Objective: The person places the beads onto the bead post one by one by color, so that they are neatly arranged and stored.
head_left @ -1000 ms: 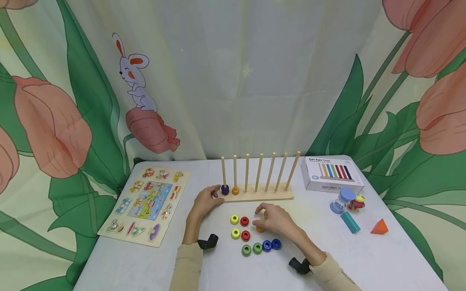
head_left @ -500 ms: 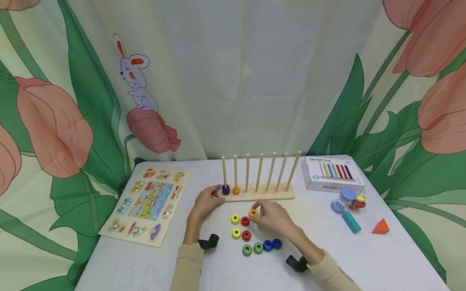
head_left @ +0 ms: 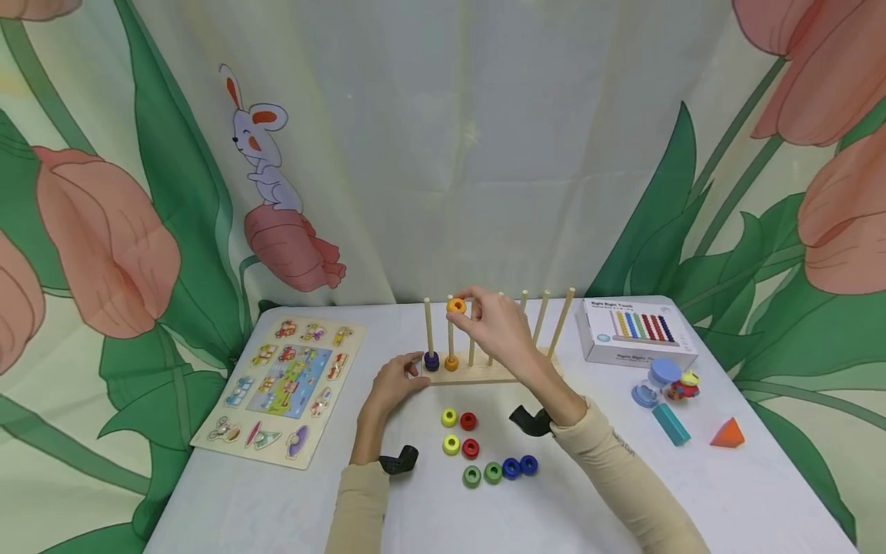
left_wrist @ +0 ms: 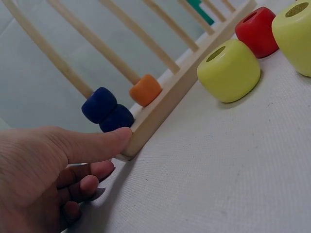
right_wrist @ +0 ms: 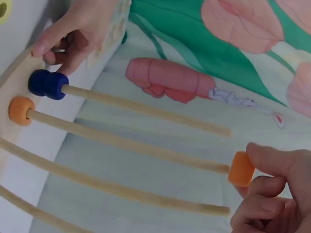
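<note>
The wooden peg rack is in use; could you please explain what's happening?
The person's left hand holds the wooden peg rack's left end. The right hand pinches an orange bead at the tip of the second peg from the left. Another orange bead sits at that peg's base; the first peg bears two navy beads. Eight loose beads lie in front.

Soft, even light; 2 wrist views seem dimmer.

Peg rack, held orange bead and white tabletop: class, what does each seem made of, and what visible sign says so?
Peg rack: seemingly bare wood, matt, judging by its pale tan colour.
Held orange bead: probably painted wood, smooth and satin, its colour even; plastic is possible.
White tabletop: likely matt woven cloth, since the left wrist view shows fine ribbing.
</note>
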`<state>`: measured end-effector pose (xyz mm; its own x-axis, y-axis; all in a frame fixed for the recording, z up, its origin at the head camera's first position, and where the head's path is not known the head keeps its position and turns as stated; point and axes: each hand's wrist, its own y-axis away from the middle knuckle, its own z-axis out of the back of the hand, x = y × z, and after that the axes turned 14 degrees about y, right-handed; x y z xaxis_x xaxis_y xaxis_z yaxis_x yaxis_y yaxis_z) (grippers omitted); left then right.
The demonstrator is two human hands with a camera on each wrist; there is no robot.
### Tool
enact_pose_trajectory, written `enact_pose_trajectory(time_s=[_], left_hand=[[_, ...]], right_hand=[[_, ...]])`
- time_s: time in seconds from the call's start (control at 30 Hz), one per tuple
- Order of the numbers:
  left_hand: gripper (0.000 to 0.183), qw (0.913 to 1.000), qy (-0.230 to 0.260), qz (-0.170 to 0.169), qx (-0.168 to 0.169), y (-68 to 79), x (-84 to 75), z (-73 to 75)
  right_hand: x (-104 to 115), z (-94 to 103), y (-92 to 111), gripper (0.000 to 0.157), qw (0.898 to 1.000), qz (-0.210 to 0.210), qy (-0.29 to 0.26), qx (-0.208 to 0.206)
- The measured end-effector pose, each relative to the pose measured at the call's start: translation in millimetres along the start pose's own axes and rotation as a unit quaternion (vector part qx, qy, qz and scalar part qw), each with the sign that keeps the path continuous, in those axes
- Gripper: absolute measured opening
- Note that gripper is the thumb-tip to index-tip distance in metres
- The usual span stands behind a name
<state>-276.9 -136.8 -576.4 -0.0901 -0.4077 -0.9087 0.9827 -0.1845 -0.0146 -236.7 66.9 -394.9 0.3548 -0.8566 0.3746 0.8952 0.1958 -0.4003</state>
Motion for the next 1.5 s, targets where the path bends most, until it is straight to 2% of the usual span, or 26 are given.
enact_pose_trajectory(time_s=[0.27,0.4,0.53,0.7,0.77,0.9,1.0,1.13,1.23,1.33,1.5], left_hand=[[0.059,0.9999,-0.003,-0.009,0.007,0.6,-0.3,-0.6],[0.059,1.0,0.0,-0.009,-0.001,-0.1,-2.5,0.7],[0.059,1.0,-0.001,-0.007,0.006,0.3,-2.6,1.1],[0.057,0.9998,-0.003,-0.019,0.005,1.0,-4.2,1.8],[0.057,0.9997,-0.005,-0.023,0.003,1.1,-5.2,2.5],[0.056,0.9996,-0.01,-0.027,0.004,1.2,-5.1,2.8],[0.056,0.9996,-0.009,-0.025,0.004,1.2,-4.5,2.5],[0.057,0.9997,-0.008,-0.024,0.004,1.4,-3.7,3.2],[0.057,0.9996,-0.009,-0.028,0.004,1.2,-4.8,3.5],[0.057,0.9995,-0.01,-0.028,0.004,1.2,-5.3,3.8],[0.058,0.9998,-0.011,-0.018,0.007,1.7,-4.4,3.1]], right_hand=[[3,-2.6,-19,0.036,0.999,-0.036,0.028,0.005],[5,-2.9,-23,0.038,0.999,-0.033,0.039,0.013],[4,-4.2,-19,0.038,1.0,-0.024,0.016,-0.001],[0,-10.7,0,0.032,0.999,-0.013,-0.021,-0.033],[-4,-18.5,13,0.032,0.999,-0.017,-0.031,-0.011],[-18,-47.5,44,0.033,0.996,-0.041,-0.028,0.07],[-31,-69.1,68,0.032,0.989,-0.053,-0.002,0.138],[-42,-84.0,91,0.029,0.974,-0.058,0.018,0.22],[-47,-87.6,101,0.03,0.968,-0.059,0.017,0.243],[-50,-89.4,106,0.029,0.969,-0.05,0.019,0.242],[-51,-88.7,105,0.027,0.97,-0.058,0.026,0.237]])
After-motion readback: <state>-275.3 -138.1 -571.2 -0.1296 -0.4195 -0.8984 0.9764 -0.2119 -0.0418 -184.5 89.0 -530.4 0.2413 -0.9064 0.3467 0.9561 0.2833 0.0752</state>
